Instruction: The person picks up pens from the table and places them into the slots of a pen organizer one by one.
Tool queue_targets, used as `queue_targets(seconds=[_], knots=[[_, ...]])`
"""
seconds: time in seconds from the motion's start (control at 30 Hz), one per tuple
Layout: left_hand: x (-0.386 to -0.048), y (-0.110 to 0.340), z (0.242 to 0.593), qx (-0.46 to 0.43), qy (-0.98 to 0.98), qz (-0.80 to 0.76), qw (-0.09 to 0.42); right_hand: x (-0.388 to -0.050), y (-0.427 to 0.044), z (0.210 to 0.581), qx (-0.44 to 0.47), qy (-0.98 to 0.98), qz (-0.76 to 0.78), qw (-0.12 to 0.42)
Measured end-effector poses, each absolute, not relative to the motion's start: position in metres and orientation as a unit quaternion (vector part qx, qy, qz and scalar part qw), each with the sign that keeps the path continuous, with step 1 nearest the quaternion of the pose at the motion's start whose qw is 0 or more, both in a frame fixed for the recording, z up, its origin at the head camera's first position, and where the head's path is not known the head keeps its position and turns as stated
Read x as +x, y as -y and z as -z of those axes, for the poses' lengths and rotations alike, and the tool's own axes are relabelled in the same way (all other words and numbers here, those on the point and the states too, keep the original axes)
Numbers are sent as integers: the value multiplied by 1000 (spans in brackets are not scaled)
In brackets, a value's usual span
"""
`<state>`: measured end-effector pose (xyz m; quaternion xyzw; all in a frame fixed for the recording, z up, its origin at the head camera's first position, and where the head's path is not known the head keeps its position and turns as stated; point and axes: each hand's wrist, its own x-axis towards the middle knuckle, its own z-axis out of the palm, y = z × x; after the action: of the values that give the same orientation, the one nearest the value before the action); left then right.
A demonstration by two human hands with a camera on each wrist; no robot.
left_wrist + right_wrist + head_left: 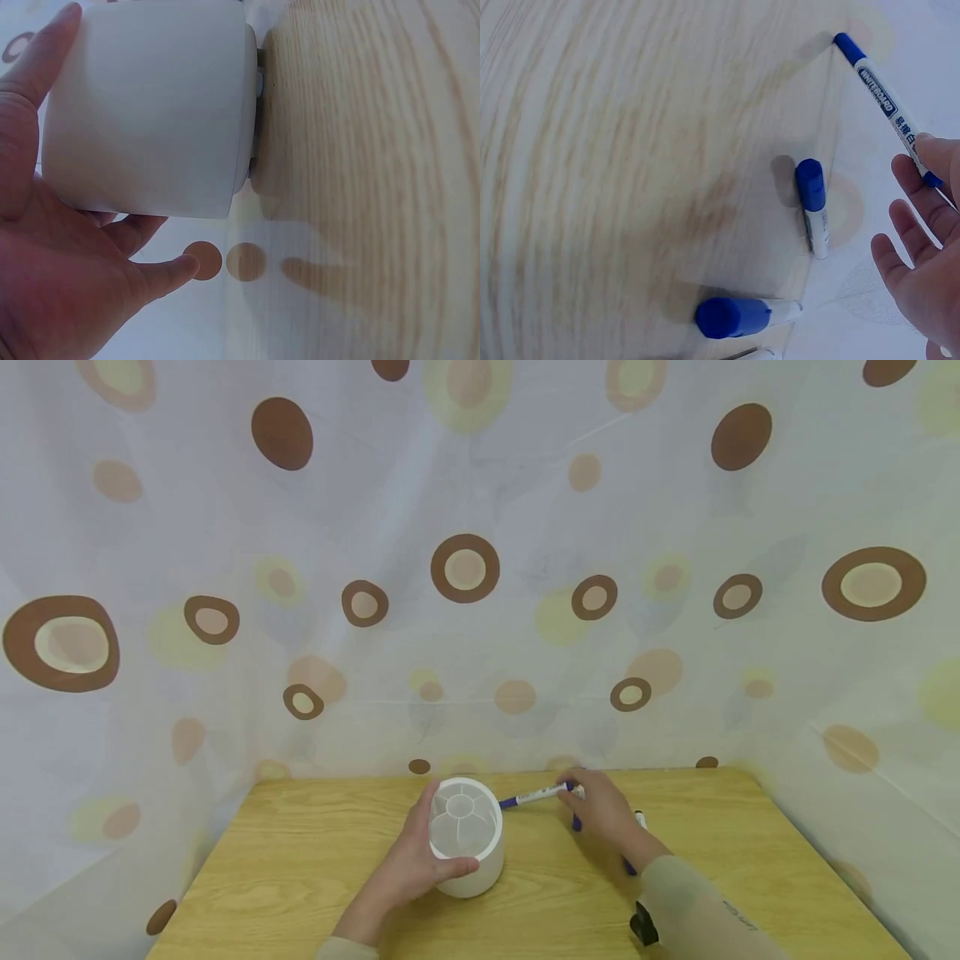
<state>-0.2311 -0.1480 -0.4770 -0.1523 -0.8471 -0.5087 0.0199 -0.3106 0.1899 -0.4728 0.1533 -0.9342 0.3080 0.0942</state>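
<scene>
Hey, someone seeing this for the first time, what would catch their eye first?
Likely the backdrop, its brown and pale ovals rising behind the table. Then the white holder near the table's middle, gripped by the left hand, and the blue-and-white marker to its right, pinched by the right hand.

The marker (886, 107) pinched in the right hand (932, 270) reads WHITEBOARD in pale capitals on a dark blue panel (877, 91), with a smaller line beneath too blurred to read. Chinese characters follow, apparently beginning 易擦白, up to where the hand covers them. Faint print on the neighbouring marker (813, 208) cannot be made out; dark lettering on the right sleeve (701, 906) is likewise illegible
</scene>
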Motion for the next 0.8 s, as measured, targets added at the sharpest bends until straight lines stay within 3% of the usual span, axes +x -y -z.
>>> queue_targets(seconds=[0.43,0.8], knots=[[-234,149,479,-156,848,506,16,-303,-179,449,86,912,-389,99],[-234,149,479,-158,848,505,17,-297,-166,429,104,899,-407,124]])
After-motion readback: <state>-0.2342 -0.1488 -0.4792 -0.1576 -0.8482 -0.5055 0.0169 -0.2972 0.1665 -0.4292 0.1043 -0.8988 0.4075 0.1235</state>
